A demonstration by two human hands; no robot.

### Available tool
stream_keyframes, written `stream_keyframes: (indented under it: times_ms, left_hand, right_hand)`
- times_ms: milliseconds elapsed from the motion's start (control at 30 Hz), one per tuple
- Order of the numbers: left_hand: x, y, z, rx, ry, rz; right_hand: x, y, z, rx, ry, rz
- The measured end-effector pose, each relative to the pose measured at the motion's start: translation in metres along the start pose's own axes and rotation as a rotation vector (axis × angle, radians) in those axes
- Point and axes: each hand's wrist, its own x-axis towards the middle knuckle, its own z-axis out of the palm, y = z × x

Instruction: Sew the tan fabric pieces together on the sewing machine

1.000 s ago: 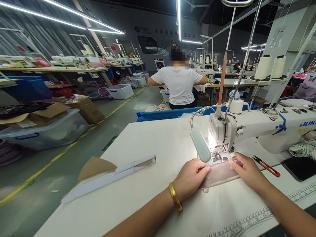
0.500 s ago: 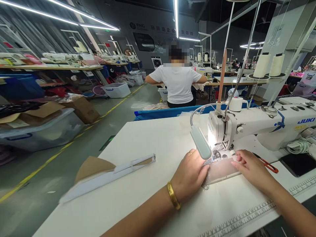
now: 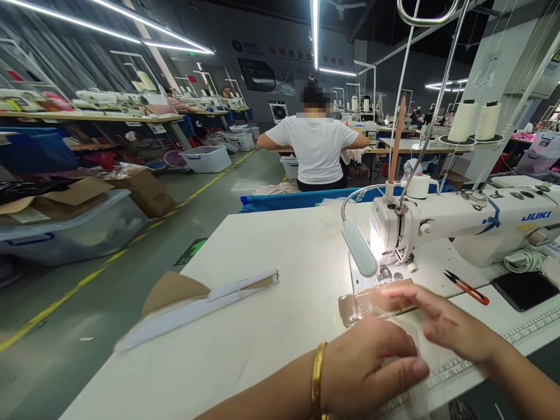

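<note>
A shiny pinkish-brown strip lies on the white table, just in front of the needle area of a white sewing machine. My right hand reaches over the strip's right end, fingers stretched out and partly blurred. Nearer to me, my left hand, with a gold bangle at its wrist, is curled with the thumb pointing right. Sheer pale fabric shows between the hands; whether the left fingers hold it is hidden.
Orange-handled snips and a black phone lie to the right. A folded paper and brown card piece rests at the left. A lamp hangs by the needle. A person in a white shirt sits ahead.
The strip has come away from the needle area towards me. My left hand has left its end and moved nearer and right; my right hand's fingers have spread over it.
</note>
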Motion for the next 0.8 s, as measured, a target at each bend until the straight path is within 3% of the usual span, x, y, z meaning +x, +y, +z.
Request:
stream_keyframes:
  times_ms: [133,200,367,467,533,600,667,733,800]
  left_hand:
    - [-0.004,0.018,-0.012,-0.258,-0.053,-0.035]
    - [-0.005,0.012,-0.023,-0.296,0.001,-0.117]
    - [-0.001,-0.025,-0.042,0.071,0.116,-0.376]
    - [0.001,-0.037,-0.040,0.481,0.235,-0.350]
    - [0.002,-0.036,-0.036,0.618,0.340,-0.295]
    - [0.004,-0.034,-0.033,0.524,0.361,-0.332]
    - [0.006,-0.034,-0.032,0.284,0.316,-0.438]
    - [0.009,-0.038,-0.032,0.043,0.300,-0.555]
    - [0.012,-0.045,-0.033,-0.133,0.329,-0.617]
  right_hand:
    - [0.007,0.010,0.002,0.223,-0.295,0.148]
    - [0.009,0.017,-0.003,0.262,-0.286,0.253]
    - [0.018,0.030,-0.027,0.009,0.079,0.301]
    - [0.027,0.036,-0.028,-0.134,0.248,0.295]
    - [0.032,0.037,-0.023,-0.212,0.328,0.282]
    - [0.034,0.034,-0.015,-0.275,0.389,0.261]
    - [0.032,0.028,-0.007,-0.312,0.421,0.244]
    - [0.027,0.019,0.000,-0.247,0.379,0.210]
    - [0.020,0.012,0.006,-0.038,0.271,0.122]
